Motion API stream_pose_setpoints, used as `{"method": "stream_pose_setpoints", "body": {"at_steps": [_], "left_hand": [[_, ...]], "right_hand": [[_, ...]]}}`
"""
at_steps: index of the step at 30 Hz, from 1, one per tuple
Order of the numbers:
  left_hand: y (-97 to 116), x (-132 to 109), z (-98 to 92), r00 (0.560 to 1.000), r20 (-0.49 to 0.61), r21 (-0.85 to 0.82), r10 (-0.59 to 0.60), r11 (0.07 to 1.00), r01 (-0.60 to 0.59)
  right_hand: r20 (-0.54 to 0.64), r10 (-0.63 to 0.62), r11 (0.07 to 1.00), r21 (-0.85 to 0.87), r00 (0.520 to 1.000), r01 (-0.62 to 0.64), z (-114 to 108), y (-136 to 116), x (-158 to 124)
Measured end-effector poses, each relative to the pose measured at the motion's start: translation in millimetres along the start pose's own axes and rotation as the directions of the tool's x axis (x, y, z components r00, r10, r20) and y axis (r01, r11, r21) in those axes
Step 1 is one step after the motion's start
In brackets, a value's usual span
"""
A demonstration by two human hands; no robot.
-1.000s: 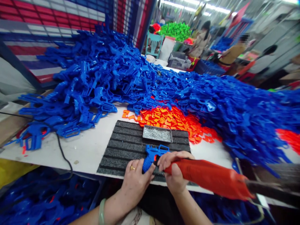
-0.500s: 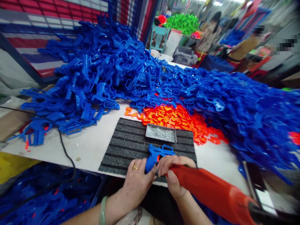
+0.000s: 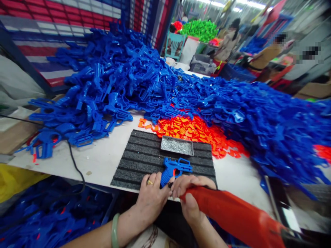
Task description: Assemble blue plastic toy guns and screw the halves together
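Note:
A blue plastic toy gun [image 3: 176, 167] lies on a dark ribbed mat [image 3: 129, 155], a small red-orange trigger piece showing in it. The fingers of my left hand [image 3: 152, 193], with a ring and a green bangle, close on the gun's grip. My right hand [image 3: 190, 193] is wrapped round the front end of a long red-orange electric screwdriver [image 3: 232, 208], which points left toward my left fingertips. Its tip is hidden by my fingers, so contact with the gun cannot be seen. A shallow tray of small metal screws [image 3: 177, 145] sits on the mat behind the gun.
Heaped blue toy gun parts [image 3: 139, 72] cover the back and right of the white table [image 3: 100, 155]. Loose orange pieces [image 3: 191, 131] lie behind the mat. A black cable [image 3: 73, 156] hangs over the front edge at left; a phone [image 3: 281, 203] lies at right. Other people sit farther off.
My right hand and the screwdriver have shifted slightly left and down, closer to my left fingers. My left hand keeps its hold on the gun. The view has tilted a little.

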State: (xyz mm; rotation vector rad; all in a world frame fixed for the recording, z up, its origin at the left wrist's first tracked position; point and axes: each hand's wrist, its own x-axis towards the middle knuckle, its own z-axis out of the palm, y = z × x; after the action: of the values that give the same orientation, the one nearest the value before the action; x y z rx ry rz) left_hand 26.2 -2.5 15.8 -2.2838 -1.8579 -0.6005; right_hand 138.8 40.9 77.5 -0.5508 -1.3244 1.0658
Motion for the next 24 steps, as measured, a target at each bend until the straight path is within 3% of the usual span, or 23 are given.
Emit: {"method": "stream_pose_setpoints", "body": {"at_steps": [5, 12, 24], "left_hand": [[0.1, 2.2, -1.0, 0.999, 0.023, 0.031, 0.021, 0.999, -0.022], [-1.6, -0.4, 2.1, 1.0, 0.02, -0.005, 0.024, 1.0, -0.024], [-0.3, 1.5, 6.0, 1.0, 0.03, 0.009, -0.006, 1.0, 0.005]], "right_hand": [[0.017, -0.059, 0.995, 0.087, 0.998, 0.057, 6.1, -3.2, 8.0], [0.058, -0.069, 0.997, 0.042, 0.996, 0.067, 11.9, -11.5, 14.6], [-0.014, -0.075, 0.997, 0.033, 0.997, 0.075, 22.5, -3.8, 6.2]]}}
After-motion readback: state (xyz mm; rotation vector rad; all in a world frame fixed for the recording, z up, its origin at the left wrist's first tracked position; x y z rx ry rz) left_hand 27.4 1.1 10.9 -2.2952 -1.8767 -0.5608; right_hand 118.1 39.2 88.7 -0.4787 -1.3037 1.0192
